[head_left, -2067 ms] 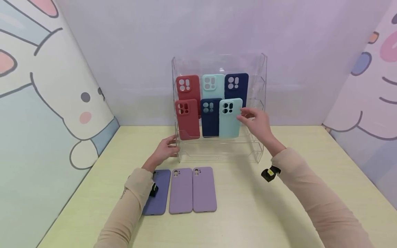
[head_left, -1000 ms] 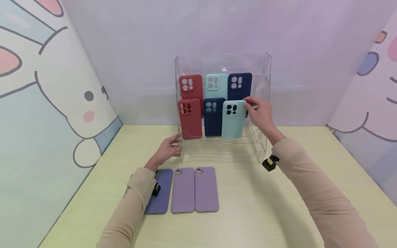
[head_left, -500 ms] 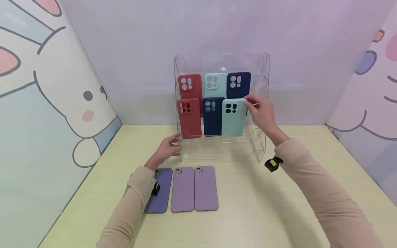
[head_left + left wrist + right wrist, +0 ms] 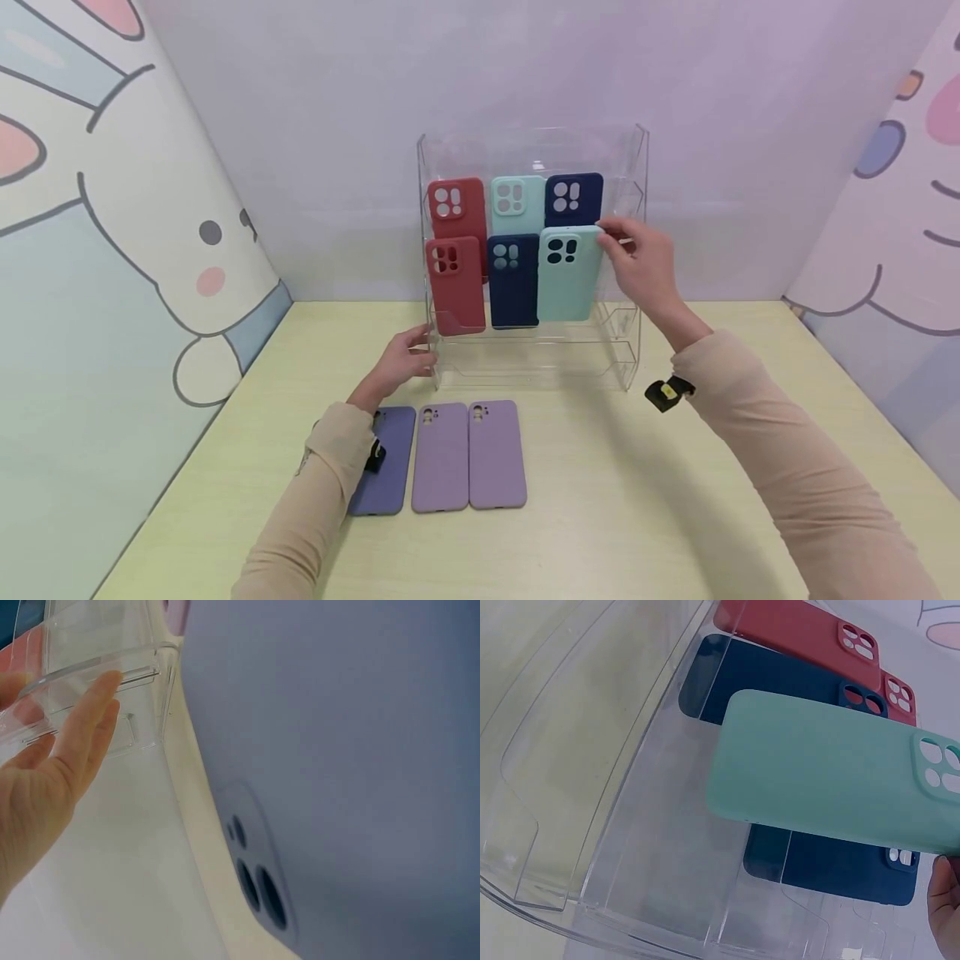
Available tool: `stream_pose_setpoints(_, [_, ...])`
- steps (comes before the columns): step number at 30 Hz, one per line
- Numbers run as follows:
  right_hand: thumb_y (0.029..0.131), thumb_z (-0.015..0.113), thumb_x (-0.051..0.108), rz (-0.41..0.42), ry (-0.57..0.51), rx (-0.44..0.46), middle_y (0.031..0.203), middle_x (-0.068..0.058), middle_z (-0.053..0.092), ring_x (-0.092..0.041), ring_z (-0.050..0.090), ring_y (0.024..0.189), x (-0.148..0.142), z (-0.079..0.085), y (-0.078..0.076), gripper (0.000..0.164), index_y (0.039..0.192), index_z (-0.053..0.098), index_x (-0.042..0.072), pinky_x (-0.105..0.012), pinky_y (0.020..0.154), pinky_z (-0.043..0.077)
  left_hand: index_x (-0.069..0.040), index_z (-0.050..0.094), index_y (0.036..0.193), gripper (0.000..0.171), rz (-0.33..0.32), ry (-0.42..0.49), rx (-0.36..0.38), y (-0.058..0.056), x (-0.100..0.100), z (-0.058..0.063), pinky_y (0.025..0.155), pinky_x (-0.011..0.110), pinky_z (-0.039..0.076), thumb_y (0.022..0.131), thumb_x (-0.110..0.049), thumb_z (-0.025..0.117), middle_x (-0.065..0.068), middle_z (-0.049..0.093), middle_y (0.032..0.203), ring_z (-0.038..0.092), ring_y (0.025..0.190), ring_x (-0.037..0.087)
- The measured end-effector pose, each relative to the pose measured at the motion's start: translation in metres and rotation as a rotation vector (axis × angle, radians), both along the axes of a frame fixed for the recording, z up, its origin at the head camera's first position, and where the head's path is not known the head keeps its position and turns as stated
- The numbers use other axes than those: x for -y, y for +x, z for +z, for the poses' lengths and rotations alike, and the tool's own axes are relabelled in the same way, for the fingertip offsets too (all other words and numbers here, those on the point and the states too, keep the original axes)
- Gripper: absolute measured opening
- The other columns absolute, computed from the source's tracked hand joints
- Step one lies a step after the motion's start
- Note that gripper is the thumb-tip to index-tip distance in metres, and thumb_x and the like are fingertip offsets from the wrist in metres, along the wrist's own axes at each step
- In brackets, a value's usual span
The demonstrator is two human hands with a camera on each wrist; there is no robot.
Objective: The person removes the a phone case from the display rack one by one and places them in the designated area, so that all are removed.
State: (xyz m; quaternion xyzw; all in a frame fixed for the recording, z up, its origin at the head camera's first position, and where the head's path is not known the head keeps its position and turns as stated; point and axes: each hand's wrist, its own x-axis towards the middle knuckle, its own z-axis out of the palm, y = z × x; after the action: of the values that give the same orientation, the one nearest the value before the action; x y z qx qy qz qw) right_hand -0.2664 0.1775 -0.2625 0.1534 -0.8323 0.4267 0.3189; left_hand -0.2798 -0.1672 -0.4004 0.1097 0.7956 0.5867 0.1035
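Observation:
My right hand (image 4: 647, 258) pinches the upper right corner of a mint-green phone case (image 4: 570, 275). In the right wrist view this case (image 4: 825, 765) hangs in front of the clear acrylic rack (image 4: 660, 847), and only part of the hand shows at the right edge. A navy case (image 4: 513, 283) and a red case (image 4: 456, 287) stand left of it in the same tier. Behind and above are another red case (image 4: 457, 200), mint case (image 4: 519, 200) and navy case (image 4: 573, 196). My left hand (image 4: 400, 362) touches the rack's left side with mostly straight fingers (image 4: 82, 724).
Below the rack, two lilac phone cases (image 4: 441, 458) and a blue-violet case (image 4: 390, 467) lie flat on the pale wooden table (image 4: 600, 517). The left forearm partly covers the blue-violet one. Cartoon-printed panels (image 4: 217, 167) stand at both sides.
My right hand has shifted from the mint case's right edge to its top corner and raised the case slightly. The left hand stays at the rack's side.

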Motion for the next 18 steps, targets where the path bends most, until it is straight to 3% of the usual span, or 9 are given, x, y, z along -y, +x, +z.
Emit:
stream_pose_setpoints(12, [0.087,0.059,0.007,0.01,-0.02,-0.032,0.093,-0.018,0.064,0.002,0.05,0.076,0.001,0.002,0.016,0.02,0.1,0.064,-0.007,-0.01,0.065,0.043,-0.004,0.025,0.143,0.064,0.0,0.003,0.016,0.0,0.0,0.001,0.076,0.038,0.054,0.086,0.002,0.052,0.025,0.037,0.136,0.046,0.116,0.04])
stream_pose_setpoints(18, [0.087,0.059,0.004,0.027,0.012,-0.034,0.092,-0.019,0.065,-0.001,0.051,0.077,-0.001,-0.007,0.025,0.018,0.099,0.064,-0.008,-0.008,0.066,0.043,-0.001,0.025,0.143,0.063,-0.011,0.006,0.027,0.009,-0.003,0.014,0.078,0.042,0.053,0.085,0.005,0.05,0.028,0.036,0.135,0.044,0.116,0.043])
